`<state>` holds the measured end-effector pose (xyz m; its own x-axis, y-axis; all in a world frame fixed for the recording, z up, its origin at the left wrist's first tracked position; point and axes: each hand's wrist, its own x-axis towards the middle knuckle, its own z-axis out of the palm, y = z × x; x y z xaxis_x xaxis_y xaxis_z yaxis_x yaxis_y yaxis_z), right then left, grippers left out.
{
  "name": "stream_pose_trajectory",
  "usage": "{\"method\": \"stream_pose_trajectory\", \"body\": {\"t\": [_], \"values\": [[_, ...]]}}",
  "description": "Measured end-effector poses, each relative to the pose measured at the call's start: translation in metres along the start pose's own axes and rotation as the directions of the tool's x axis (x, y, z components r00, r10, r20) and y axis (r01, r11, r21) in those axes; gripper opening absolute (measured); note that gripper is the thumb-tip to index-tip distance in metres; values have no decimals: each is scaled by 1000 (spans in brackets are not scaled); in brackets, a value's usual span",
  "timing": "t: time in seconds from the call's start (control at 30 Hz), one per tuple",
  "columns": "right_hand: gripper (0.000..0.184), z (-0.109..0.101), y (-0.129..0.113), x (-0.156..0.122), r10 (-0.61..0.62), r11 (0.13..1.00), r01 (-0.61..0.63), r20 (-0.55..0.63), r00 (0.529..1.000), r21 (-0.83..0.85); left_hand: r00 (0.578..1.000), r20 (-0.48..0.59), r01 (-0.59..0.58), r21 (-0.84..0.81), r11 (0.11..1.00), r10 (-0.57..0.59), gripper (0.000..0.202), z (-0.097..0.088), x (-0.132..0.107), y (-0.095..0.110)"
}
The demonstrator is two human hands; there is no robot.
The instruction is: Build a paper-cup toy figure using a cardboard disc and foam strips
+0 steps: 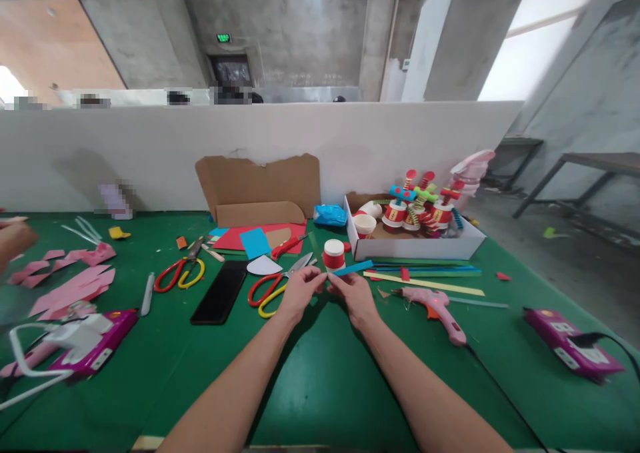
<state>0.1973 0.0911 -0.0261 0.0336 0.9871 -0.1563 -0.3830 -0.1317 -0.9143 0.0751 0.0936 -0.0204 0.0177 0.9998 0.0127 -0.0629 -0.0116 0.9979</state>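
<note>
My left hand [303, 292] and my right hand [356, 297] meet at the middle of the green table, fingertips pinched close together. From the pinch a blue paper strip [354, 268] runs to the right, and a green paper strip [315, 245] slants up and left. The two strips meet at the fingertips at an angle; whether they are glued there I cannot tell. Just behind the fingers stands an upended paper cup [334, 253] with a red band. Red-and-yellow-handled scissors [280, 286] lie beside my left hand.
Right of my hands lie loose paper strips [425, 281] and a pink glue gun [437, 306]. Behind them a white box [420, 248] holds cup figures with paper springs. To the left are a black phone [220, 293] and more scissors [181, 270]. Another person's hand [15, 236] shows far left.
</note>
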Motion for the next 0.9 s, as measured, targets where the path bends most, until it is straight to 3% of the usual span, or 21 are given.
{"method": "stream_pose_trajectory", "body": {"t": [0.17, 0.37, 0.5, 0.57, 0.63, 0.73, 0.8, 0.9], "values": [[30, -6, -12, 5, -150, 986, 145, -64, 987, -84, 999, -39, -7, 40, 999, 8, 34, -1, 1, 1], [33, -20, -25, 15, -270, 963, 264, -170, 948, -58, 997, -60, -39, 46, 998, 41, 31, -6, 4, 0], [36, -24, -29, 17, -295, 952, 305, -268, 917, -4, 996, -62, -69, 40, 997, 71, 31, -10, 5, 0], [36, -24, -31, 16, -268, 949, 304, -299, 916, 81, 998, -48, -47, -53, 998, 44, 33, -11, 5, 2], [37, -21, -32, 14, -194, 952, 247, -271, 943, 179, 1000, -13, 6, -235, 972, -9, 36, -12, 5, 5], [35, -14, -28, 9, -2, 973, 29, -118, 993, 231, 998, 39, 65, -420, 905, -54, 40, -12, 5, 7], [33, -8, -21, 4, 104, 978, -99, -14, 995, 185, 995, 63, 94, -401, 911, -75, 41, -10, 5, 6], [30, -1, -9, -1, 141, 981, -152, 94, 986, 121, 991, 90, 118, -294, 949, -95, 41, -6, 4, 3]]}}
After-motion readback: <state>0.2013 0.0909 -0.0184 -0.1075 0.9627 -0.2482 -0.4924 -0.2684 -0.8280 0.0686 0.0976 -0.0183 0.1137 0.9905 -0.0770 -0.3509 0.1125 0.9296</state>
